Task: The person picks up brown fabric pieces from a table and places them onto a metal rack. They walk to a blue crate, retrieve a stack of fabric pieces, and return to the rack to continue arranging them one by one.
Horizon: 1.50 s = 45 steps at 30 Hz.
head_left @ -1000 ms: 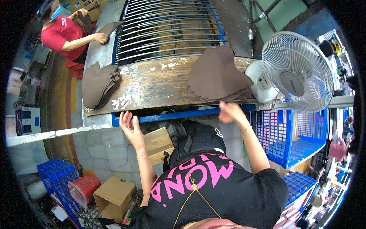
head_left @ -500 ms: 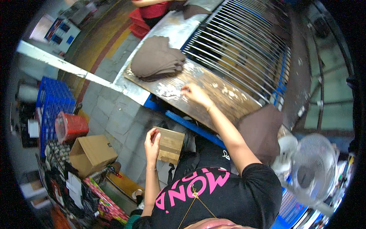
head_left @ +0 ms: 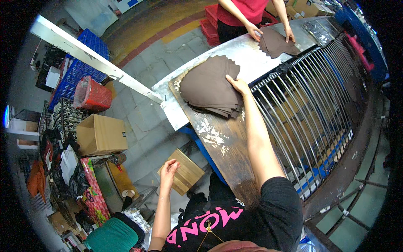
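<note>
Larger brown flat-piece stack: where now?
Head view, upper middle: the larger brown flat-piece stack lies on the worn brown wooden board, left of the grey metal bars, the person's right hand at its right edge.

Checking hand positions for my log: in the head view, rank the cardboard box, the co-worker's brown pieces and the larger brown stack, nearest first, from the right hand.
From the right hand:
1. Larger brown stack: right at it, leftward.
2. Co-worker's brown pieces: ahead, rightward.
3. Cardboard box: far left.
</note>
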Each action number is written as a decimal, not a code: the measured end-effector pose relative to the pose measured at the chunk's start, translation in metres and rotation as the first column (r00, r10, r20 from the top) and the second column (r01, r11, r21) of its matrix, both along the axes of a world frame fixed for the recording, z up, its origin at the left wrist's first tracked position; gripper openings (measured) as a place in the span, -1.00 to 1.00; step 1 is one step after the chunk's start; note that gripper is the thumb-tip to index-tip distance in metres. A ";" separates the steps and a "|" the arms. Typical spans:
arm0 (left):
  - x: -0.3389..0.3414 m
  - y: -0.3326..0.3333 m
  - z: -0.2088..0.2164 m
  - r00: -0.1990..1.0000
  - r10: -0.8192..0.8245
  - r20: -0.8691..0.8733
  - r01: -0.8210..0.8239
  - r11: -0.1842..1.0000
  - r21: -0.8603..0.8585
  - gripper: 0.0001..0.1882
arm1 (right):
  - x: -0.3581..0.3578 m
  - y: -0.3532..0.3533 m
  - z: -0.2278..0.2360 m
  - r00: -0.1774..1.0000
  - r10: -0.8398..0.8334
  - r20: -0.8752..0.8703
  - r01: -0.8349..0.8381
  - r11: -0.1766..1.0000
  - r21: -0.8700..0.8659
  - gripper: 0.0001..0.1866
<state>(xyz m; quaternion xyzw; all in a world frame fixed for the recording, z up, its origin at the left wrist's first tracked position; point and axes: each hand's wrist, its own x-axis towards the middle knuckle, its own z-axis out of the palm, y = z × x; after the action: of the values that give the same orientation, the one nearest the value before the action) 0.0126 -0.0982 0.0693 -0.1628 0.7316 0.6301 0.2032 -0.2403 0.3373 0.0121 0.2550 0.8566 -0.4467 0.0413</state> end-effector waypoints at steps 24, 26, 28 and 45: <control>-0.218 0.094 -0.079 0.977 0.082 0.197 -0.175 0.838 0.517 -0.12 | 0.118 -0.167 -0.043 0.913 -0.408 0.008 0.396 0.881 -0.260 -0.12; -0.200 0.082 -0.063 0.966 0.081 0.246 -0.200 0.836 0.511 -0.10 | 0.136 -0.181 -0.021 0.917 -0.399 0.032 0.398 0.900 -0.175 -0.12; -0.179 0.060 -0.087 0.955 0.045 0.295 -0.214 0.791 0.573 -0.09 | 0.158 -0.190 -0.006 0.936 -0.343 0.079 0.352 0.916 -0.195 -0.11; 0.051 -0.084 -0.113 0.898 -0.377 0.225 0.194 0.799 0.569 -0.22 | 0.449 -0.335 -0.033 0.980 -0.015 0.199 0.196 0.273 -0.942 -0.23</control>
<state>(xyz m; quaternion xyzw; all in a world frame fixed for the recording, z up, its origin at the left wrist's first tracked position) 0.0639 -0.1818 -0.0432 -0.0882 0.4998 0.7334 0.4524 0.2090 0.0023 -0.0210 0.2682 0.3927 -0.8516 0.2204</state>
